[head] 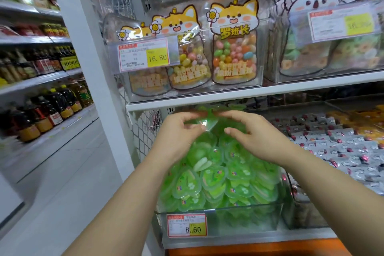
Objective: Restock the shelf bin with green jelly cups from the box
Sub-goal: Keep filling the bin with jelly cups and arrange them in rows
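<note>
Shop shelving filled the view, a white shelf (228, 93) running across above the action. Both hands were up at the far end of the clear bin (239, 220), side by side and almost touching. The left hand (178, 131) had its fingers curled in, pinching the gathered top of a clear bag (205, 125). The right hand (255, 133) gripped the same plastic from the other side, fingers hooked over the top and thumb underneath. So both were grasping, neither released.

Green jelly cups (218, 174) were heaped high in that bin, bulging above its rim just under the hands. How many lay inside the bag and how many loose, I could not tell. A price tag (187, 225) sat on the near wall of the bin.

On the shelf above, a clear tub held sweet pouches (233, 48) with cartoon dogs. To the right lay silver-wrapped sweets (332, 141). Far left, bottles (52, 106) lined another rack.
</note>
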